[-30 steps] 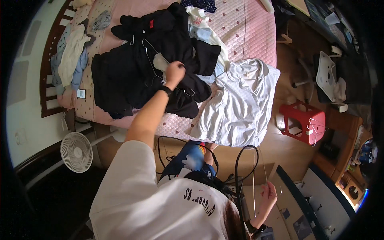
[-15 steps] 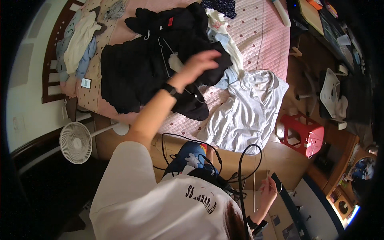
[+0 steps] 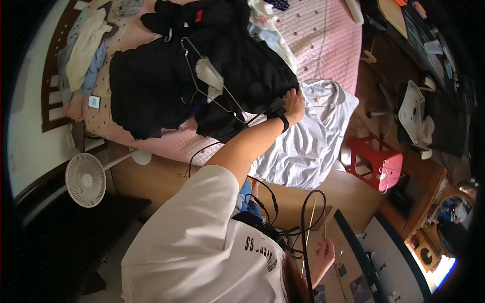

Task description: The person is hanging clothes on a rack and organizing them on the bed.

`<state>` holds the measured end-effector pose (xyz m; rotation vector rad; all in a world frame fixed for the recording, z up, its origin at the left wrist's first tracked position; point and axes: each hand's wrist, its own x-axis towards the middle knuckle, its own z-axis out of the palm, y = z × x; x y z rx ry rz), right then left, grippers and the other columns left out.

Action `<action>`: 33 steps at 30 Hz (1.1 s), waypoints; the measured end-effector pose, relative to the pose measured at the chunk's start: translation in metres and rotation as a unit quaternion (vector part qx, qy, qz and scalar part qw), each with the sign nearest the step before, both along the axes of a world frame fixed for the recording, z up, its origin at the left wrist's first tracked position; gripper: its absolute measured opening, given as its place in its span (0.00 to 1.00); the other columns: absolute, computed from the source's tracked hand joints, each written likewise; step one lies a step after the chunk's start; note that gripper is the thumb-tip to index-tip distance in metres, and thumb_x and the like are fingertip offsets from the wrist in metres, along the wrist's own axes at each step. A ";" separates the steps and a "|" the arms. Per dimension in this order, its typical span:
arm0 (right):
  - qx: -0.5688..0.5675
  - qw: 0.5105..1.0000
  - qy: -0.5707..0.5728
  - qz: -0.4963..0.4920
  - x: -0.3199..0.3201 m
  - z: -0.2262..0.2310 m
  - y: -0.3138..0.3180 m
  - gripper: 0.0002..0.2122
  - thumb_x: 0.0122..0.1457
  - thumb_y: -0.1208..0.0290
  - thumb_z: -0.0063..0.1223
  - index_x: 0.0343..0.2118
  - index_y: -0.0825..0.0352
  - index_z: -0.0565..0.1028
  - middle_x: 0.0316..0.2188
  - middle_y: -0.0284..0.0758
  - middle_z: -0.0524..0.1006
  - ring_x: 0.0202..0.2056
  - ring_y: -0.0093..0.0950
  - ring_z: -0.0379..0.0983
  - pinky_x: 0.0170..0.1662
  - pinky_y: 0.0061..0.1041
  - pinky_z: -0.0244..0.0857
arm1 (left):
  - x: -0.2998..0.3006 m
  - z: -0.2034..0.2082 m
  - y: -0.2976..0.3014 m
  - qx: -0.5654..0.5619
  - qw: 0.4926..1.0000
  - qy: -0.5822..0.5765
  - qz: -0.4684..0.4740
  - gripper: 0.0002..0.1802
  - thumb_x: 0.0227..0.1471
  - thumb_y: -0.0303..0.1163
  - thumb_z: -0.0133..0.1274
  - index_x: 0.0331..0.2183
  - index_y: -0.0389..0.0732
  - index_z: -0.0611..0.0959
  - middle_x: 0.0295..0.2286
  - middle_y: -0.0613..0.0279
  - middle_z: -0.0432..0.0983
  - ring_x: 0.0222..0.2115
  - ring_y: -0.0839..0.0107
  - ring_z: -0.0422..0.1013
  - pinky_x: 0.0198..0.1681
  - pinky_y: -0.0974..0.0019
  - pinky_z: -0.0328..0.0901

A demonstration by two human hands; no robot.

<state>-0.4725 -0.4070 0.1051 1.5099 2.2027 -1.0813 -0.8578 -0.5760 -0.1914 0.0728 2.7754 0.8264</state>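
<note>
My left hand (image 3: 294, 107) is closed on the edge of a black garment (image 3: 252, 65) spread on the bed. Right under that hand begins a white, finely patterned shirt (image 3: 303, 146), its collar toward the far side and its lower part hanging at the bed's near edge. On the black cloth lies a wire hanger (image 3: 190, 65) with a small whitish piece of cloth (image 3: 209, 77) beside it. Low at the right, my right hand (image 3: 326, 250) has its fingers bent around a thin wire hanger (image 3: 314, 217), partly hidden by a black cable (image 3: 303, 222).
The bed has a pink quilted cover (image 3: 333, 30). More clothes (image 3: 83, 55) and a small white card-like item (image 3: 94, 102) lie at its left. A white fan (image 3: 86, 179) stands near left. At the right are a red stool (image 3: 371, 161) with hangers on it and a white chair (image 3: 411, 108).
My left hand has come down to the right from above the black clothing and gripped its edge. The cloth has been drawn right, over the shirt's edge. My right hand keeps its hanger.
</note>
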 end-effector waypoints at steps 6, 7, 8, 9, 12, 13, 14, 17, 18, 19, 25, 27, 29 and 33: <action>0.001 0.999 0.034 0.006 0.012 -0.009 0.002 0.11 0.62 0.75 0.45 0.45 0.69 0.74 0.28 0.33 0.78 0.24 0.15 0.67 0.27 0.16 0.62 | 0.003 0.010 0.019 0.187 0.969 0.023 -0.159 0.19 0.46 0.17 0.44 0.44 0.32 0.72 0.43 0.47 0.67 0.46 0.52 0.64 0.50 0.57 0.61; -0.011 0.999 0.051 0.007 0.014 -0.010 0.002 0.11 0.61 0.74 0.45 0.45 0.69 0.73 0.27 0.32 0.78 0.23 0.14 0.66 0.27 0.15 0.61 | 0.001 0.008 0.020 0.169 0.972 0.020 -0.163 0.18 0.47 0.18 0.44 0.44 0.32 0.72 0.44 0.47 0.67 0.47 0.52 0.63 0.50 0.56 0.61; -0.006 0.999 0.048 0.001 0.015 -0.012 0.003 0.11 0.61 0.75 0.45 0.45 0.69 0.73 0.28 0.32 0.78 0.23 0.14 0.67 0.27 0.15 0.61 | -0.002 0.006 0.020 0.123 0.984 0.072 -0.104 0.18 0.49 0.20 0.43 0.44 0.31 0.72 0.44 0.47 0.66 0.47 0.51 0.63 0.50 0.57 0.61; -0.009 0.999 0.051 -0.005 0.017 -0.013 0.003 0.11 0.61 0.75 0.45 0.45 0.69 0.73 0.28 0.32 0.78 0.23 0.14 0.67 0.27 0.15 0.61 | -0.005 0.003 0.021 0.073 0.992 0.085 -0.056 0.17 0.50 0.22 0.42 0.45 0.31 0.72 0.44 0.47 0.66 0.47 0.51 0.63 0.50 0.57 0.61; 0.001 0.999 0.038 -0.005 0.020 -0.015 0.003 0.10 0.61 0.76 0.45 0.44 0.69 0.73 0.28 0.32 0.78 0.23 0.14 0.67 0.27 0.15 0.61 | -0.020 -0.009 0.017 0.001 0.999 0.030 -0.029 0.15 0.53 0.28 0.41 0.42 0.32 0.74 0.45 0.48 0.66 0.45 0.54 0.64 0.49 0.59 0.61; 0.004 1.000 0.031 0.000 0.021 -0.015 0.004 0.10 0.61 0.76 0.44 0.44 0.69 0.73 0.28 0.32 0.78 0.23 0.14 0.67 0.26 0.15 0.61 | -0.025 -0.012 0.015 -0.039 0.999 -0.004 -0.023 0.15 0.53 0.28 0.41 0.41 0.32 0.75 0.45 0.49 0.67 0.45 0.55 0.64 0.49 0.59 0.62; 0.001 1.000 0.027 -0.002 0.022 -0.015 0.004 0.10 0.61 0.76 0.44 0.44 0.70 0.73 0.28 0.32 0.78 0.23 0.14 0.67 0.26 0.15 0.61 | -0.030 -0.015 0.016 -0.045 0.998 -0.016 -0.027 0.15 0.53 0.29 0.42 0.40 0.33 0.76 0.44 0.50 0.68 0.45 0.55 0.64 0.50 0.58 0.61; -0.005 1.000 0.019 0.000 0.022 -0.017 0.007 0.10 0.62 0.76 0.44 0.44 0.70 0.74 0.28 0.33 0.78 0.24 0.15 0.67 0.27 0.16 0.62 | -0.043 -0.019 0.021 -0.100 0.993 -0.017 -0.065 0.13 0.51 0.31 0.44 0.33 0.37 0.81 0.41 0.53 0.72 0.45 0.59 0.64 0.48 0.53 0.57; -0.006 1.000 0.017 0.004 0.022 -0.019 0.008 0.10 0.62 0.75 0.45 0.44 0.70 0.74 0.29 0.34 0.78 0.25 0.17 0.68 0.28 0.18 0.63 | -0.047 -0.018 0.024 -0.113 0.991 -0.015 -0.067 0.12 0.50 0.30 0.44 0.31 0.38 0.82 0.40 0.54 0.74 0.45 0.59 0.64 0.48 0.53 0.56; -0.014 1.000 0.015 -0.003 0.021 -0.020 0.010 0.11 0.62 0.74 0.45 0.44 0.70 0.74 0.29 0.34 0.78 0.26 0.18 0.69 0.29 0.19 0.64 | -0.050 -0.017 0.028 -0.123 0.989 -0.034 -0.072 0.12 0.49 0.30 0.45 0.29 0.40 0.83 0.38 0.55 0.76 0.45 0.59 0.64 0.47 0.54 0.56; 0.017 0.999 0.047 -0.008 0.016 -0.024 0.027 0.11 0.62 0.74 0.44 0.45 0.70 0.73 0.29 0.33 0.77 0.26 0.17 0.68 0.27 0.19 0.64 | -0.038 0.028 0.067 0.209 0.971 0.083 0.083 0.11 0.47 0.33 0.49 0.26 0.37 0.82 0.42 0.46 0.69 0.44 0.54 0.64 0.46 0.50 0.56; 0.039 0.997 0.062 0.011 0.015 -0.023 0.038 0.11 0.63 0.74 0.43 0.45 0.70 0.73 0.29 0.33 0.77 0.24 0.16 0.67 0.26 0.17 0.63 | -0.023 0.054 0.071 0.140 0.977 0.155 -0.032 0.06 0.45 0.31 0.54 0.26 0.39 0.81 0.43 0.44 0.68 0.45 0.47 0.63 0.45 0.49 0.59; 0.054 0.995 0.081 0.016 0.013 -0.022 0.051 0.11 0.63 0.73 0.43 0.46 0.70 0.73 0.29 0.32 0.77 0.23 0.15 0.66 0.26 0.16 0.62 | -0.012 0.087 0.066 0.137 0.968 0.198 -0.070 0.05 0.47 0.30 0.54 0.27 0.40 0.81 0.43 0.44 0.68 0.39 0.47 0.68 0.41 0.52 0.63; 0.116 0.987 0.115 0.001 0.005 -0.024 0.082 0.12 0.63 0.72 0.44 0.46 0.68 0.73 0.29 0.32 0.77 0.21 0.13 0.62 0.23 0.14 0.59 | 0.019 0.166 0.026 0.255 0.948 0.151 -0.116 0.05 0.50 0.30 0.53 0.29 0.40 0.80 0.36 0.49 0.73 0.31 0.53 0.72 0.33 0.57 0.66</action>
